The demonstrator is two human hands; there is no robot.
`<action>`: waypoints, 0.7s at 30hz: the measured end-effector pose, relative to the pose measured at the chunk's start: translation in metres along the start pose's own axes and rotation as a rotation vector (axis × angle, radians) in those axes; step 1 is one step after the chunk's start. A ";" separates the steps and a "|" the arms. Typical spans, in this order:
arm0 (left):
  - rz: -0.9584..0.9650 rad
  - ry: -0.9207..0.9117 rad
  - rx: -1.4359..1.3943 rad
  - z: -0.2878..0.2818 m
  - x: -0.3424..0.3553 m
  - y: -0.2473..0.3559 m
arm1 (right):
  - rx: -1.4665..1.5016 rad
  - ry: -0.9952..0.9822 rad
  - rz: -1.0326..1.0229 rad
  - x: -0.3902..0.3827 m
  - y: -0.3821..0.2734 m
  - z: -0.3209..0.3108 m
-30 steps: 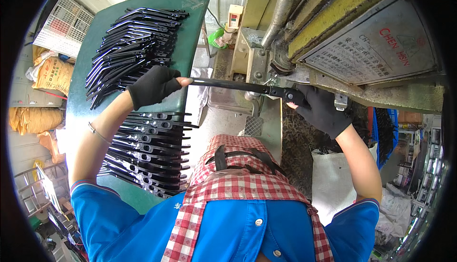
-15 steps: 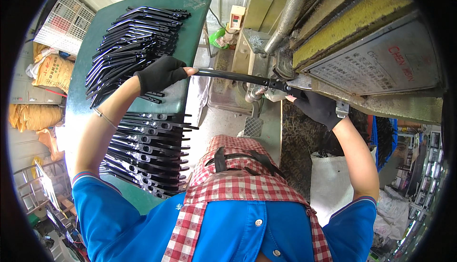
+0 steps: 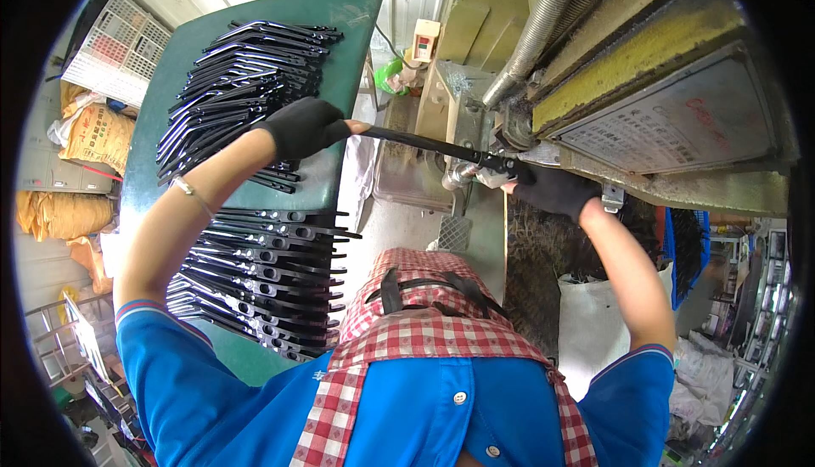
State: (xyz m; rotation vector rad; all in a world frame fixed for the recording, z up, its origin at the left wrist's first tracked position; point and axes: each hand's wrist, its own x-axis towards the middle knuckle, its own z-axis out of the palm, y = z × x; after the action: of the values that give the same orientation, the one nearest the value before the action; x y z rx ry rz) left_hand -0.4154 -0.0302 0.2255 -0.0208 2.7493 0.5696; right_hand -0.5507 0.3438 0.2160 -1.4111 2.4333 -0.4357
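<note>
A long black metal tube (image 3: pixel 424 143) spans the gap between the table and the machine. My left hand (image 3: pixel 307 129), in a black fingerless glove, pinches its left end. Gloved the same way, my right hand (image 3: pixel 553 190) is closed around the right end, close under the machine head (image 3: pixel 645 119); its fingers are partly hidden. Bent black tubes (image 3: pixel 246 85) lie piled on the green table (image 3: pixel 340 17) beyond my left forearm. Nearer to me, a row of black flat-ended parts with holes (image 3: pixel 276 255) is stacked along the table's right side.
A ribbed metal hose (image 3: pixel 539 34) runs down the machine. A foot pedal (image 3: pixel 452 233) sits low between table and machine. White sacking (image 3: pixel 594 323) lies below my right forearm, near a blue crate (image 3: pixel 686 255). A white plastic basket (image 3: pixel 119 42) and yellow sacks (image 3: pixel 98 136) stand at the left.
The tube's right end has dropped a little, so it slants more. My right hand has shifted slightly down and left; my left hand has moved slightly right. The view has shifted slightly.
</note>
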 end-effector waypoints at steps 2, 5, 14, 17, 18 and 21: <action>0.027 0.221 0.197 0.010 0.001 0.007 | 0.018 -0.125 0.200 0.000 0.002 0.012; 0.393 0.533 0.421 0.033 0.005 0.023 | -0.019 -0.100 0.248 -0.001 0.004 0.018; 0.371 0.350 0.203 0.058 0.034 0.063 | -0.021 0.677 -0.057 -0.044 -0.072 0.037; 0.353 0.345 0.198 0.054 0.030 0.065 | 0.168 0.351 -0.045 -0.053 -0.054 0.080; 0.353 0.341 0.175 0.055 0.030 0.065 | 0.319 0.263 0.095 -0.052 -0.047 0.088; 0.323 0.336 0.148 0.050 0.023 0.065 | 0.551 0.286 0.229 -0.033 0.013 0.125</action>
State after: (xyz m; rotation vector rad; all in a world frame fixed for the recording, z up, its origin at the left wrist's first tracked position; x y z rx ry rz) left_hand -0.4261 0.0506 0.1995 0.4037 3.1422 0.4766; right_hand -0.4951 0.3645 0.1001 -0.8738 2.3713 -1.2053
